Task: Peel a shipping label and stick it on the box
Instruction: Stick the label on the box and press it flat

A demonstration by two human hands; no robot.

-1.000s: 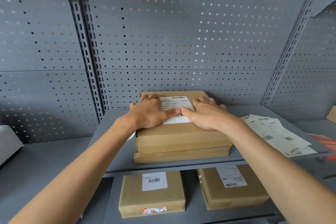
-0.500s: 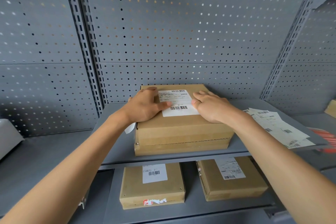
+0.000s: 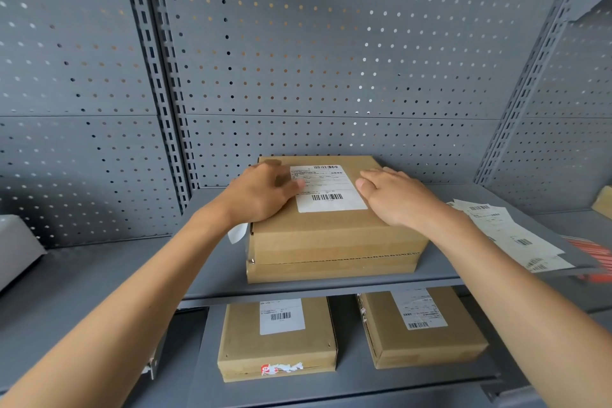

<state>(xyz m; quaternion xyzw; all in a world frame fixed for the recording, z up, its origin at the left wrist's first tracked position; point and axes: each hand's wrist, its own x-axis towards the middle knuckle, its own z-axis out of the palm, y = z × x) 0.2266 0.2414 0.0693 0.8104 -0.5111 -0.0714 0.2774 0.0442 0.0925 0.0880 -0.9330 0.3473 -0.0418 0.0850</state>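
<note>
Grey shelf (image 3: 218, 270), box (image 3: 334, 238) with label (image 3: 328, 187), left hand (image 3: 261, 195) and right hand (image 3: 394, 199) flat, fingers (image 3: 371, 180) spread, flanking label

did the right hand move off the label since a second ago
Yes. The right hand slid rightward off the label; its thumb tip now sits at the label's right edge on the box, no longer at its middle.

Both forearms are bare, no sleeves showing; the left hand (image 3: 261, 194) and right hand (image 3: 394, 199) wear no gloves, rings or watch.
</note>
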